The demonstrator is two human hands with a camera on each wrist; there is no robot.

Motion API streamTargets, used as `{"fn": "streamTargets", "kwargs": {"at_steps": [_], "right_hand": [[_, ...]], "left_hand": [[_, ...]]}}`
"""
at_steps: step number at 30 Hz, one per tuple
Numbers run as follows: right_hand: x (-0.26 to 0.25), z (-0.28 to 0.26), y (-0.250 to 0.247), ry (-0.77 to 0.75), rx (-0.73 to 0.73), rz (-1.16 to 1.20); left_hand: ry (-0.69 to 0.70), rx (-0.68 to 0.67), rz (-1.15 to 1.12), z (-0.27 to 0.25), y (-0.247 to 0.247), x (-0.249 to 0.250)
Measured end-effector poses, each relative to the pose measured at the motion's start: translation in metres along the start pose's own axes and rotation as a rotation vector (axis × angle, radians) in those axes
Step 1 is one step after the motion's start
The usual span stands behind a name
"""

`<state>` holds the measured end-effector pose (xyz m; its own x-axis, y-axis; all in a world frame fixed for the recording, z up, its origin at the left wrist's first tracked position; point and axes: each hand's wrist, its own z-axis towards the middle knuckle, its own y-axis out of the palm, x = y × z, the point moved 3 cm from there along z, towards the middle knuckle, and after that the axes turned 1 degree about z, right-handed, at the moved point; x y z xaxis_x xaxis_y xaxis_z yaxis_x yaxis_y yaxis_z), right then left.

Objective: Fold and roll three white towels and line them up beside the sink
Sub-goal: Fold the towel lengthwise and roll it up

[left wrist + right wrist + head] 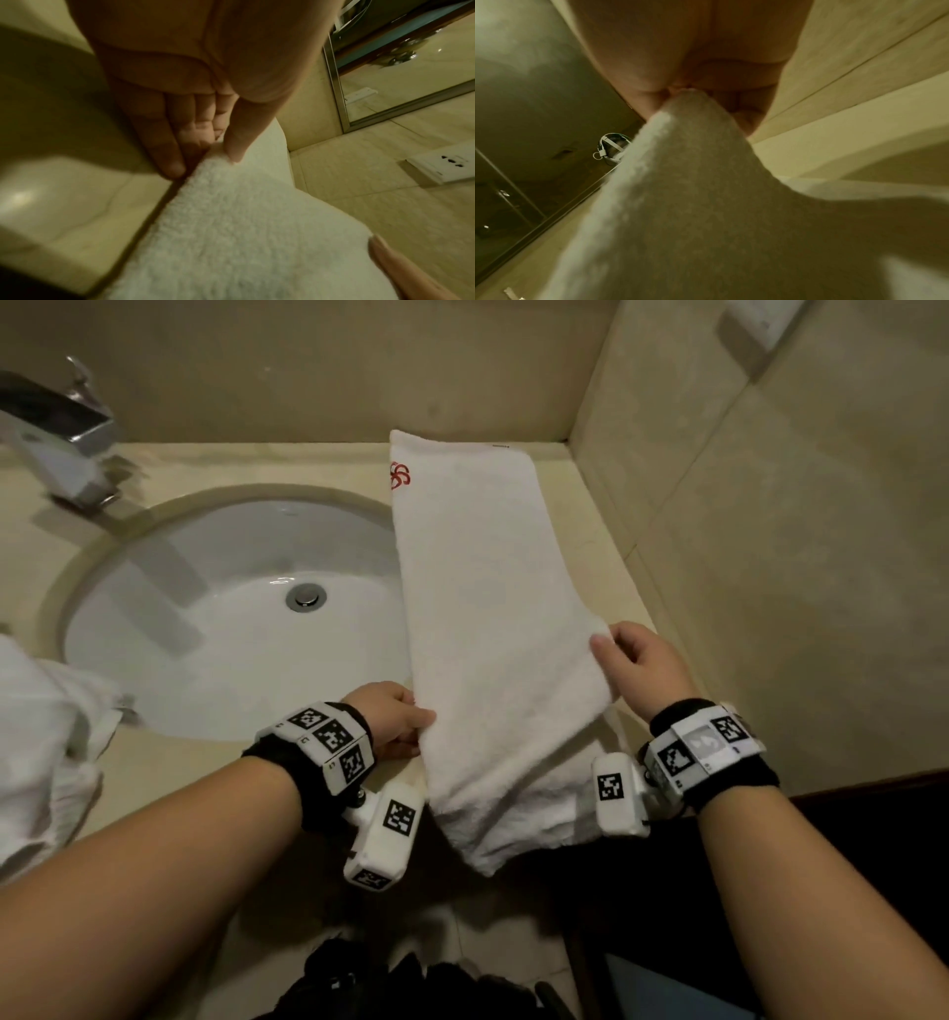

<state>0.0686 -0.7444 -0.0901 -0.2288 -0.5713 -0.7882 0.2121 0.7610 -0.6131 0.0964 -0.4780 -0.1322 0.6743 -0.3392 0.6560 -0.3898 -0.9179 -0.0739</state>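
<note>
We hold a white towel (pixel 493 608), folded into a long strip, on the counter (pixel 590 546) at 3 o'clock of the sink (pixel 231 618). Our left hand (pixel 393 719) pinches its near left edge betw. thumb and fingers; our right hand (pixel 637 665) pinches the near right corner. Near end hangs over the counter's front. Red logo (pixel 399 475) at far end, 12 o'clock. More white towels (pixel 41 737) sit at 9 o'clock.

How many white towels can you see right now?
2: one towel lies right of the sink, pinched by both hands; a crumpled pile at far left may hide more.
</note>
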Motion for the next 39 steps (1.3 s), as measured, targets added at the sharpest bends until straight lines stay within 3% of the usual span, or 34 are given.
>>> {"fn": "streamTargets", "kwargs": {"at_steps": [2,7,10,12,15,17,22,27,30,32,35,39], "right_hand": [[0.002,-0.010,-0.002,0.085,-0.033,-0.076],[0.021,-0.036,0.004,0.222,-0.462,-0.048],[0.023,-0.034,0.001,0.123,-0.327,-0.221],[0.019,-0.033,-0.003,0.067,-0.198,-0.188],[0.021,-0.034,-0.011,0.130,-0.096,-0.203],[0.028,-0.039,-0.013,0.197,-0.133,-0.248],[0.045,-0.062,-0.010,0.214,-0.475,-0.254],[0.049,-0.064,-0.018,0.195,-0.310,-0.248],[0.060,-0.069,-0.013,0.274,-0.396,-0.433],[0.065,-0.072,-0.009,0.290,-0.426,-0.379],[0.066,-0.072,-0.009,0.292,-0.339,-0.194],[0.079,-0.077,-0.007,0.379,-0.433,-0.293]], "left_hand": [[-0.005,-0.001,-0.004,-0.004,0.001,-0.002],[-0.019,-0.012,0.043,-0.016,0.004,-0.010],[0.002,-0.014,0.080,-0.019,0.007,-0.014],[0.013,-0.003,0.091,-0.019,0.008,-0.015],[0.000,-0.004,0.083,-0.020,0.008,-0.015],[0.012,0.008,0.108,-0.019,0.009,-0.014],[0.031,0.040,0.134,-0.017,0.008,-0.015],[0.039,0.050,0.141,-0.015,0.007,-0.015],[0.053,0.059,0.154,-0.014,0.006,-0.016],[0.055,0.065,0.162,-0.014,0.006,-0.016],[0.053,0.074,0.164,-0.015,0.005,-0.015],[0.040,0.076,0.162,-0.020,0.008,-0.015]]}}
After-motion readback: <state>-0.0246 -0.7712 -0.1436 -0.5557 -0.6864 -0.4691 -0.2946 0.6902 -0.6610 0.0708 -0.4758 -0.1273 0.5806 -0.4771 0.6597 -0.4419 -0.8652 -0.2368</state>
